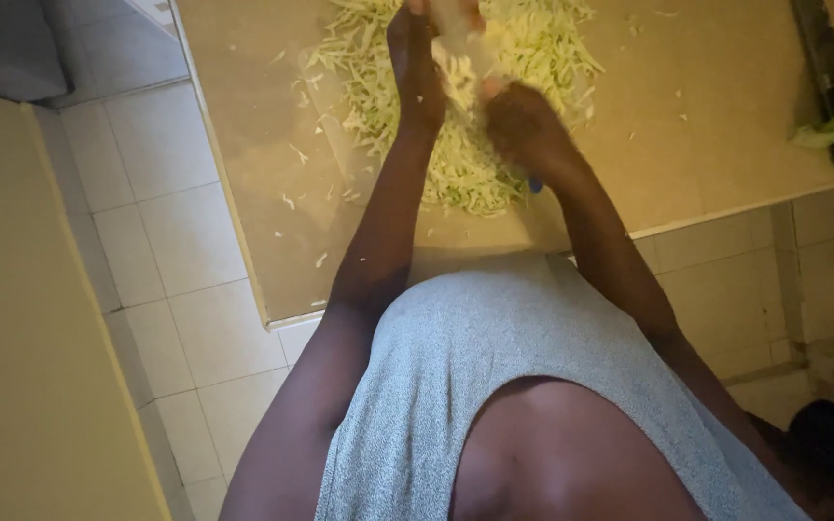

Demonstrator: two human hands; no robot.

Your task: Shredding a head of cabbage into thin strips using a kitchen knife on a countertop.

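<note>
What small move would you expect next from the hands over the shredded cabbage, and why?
Probably one more slice: the left hand steadies a pale cabbage piece at the top edge, the right hand sits close beside it, seemingly gripping a blue handle, and the shredded cabbage pile lies beneath.

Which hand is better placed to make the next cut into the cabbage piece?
Probably the right hand: a blue handle shows below it, seemingly a knife's, though the blade is hidden. The left hand is on the cabbage piece above the shredded cabbage, so it suits steadying.
</note>
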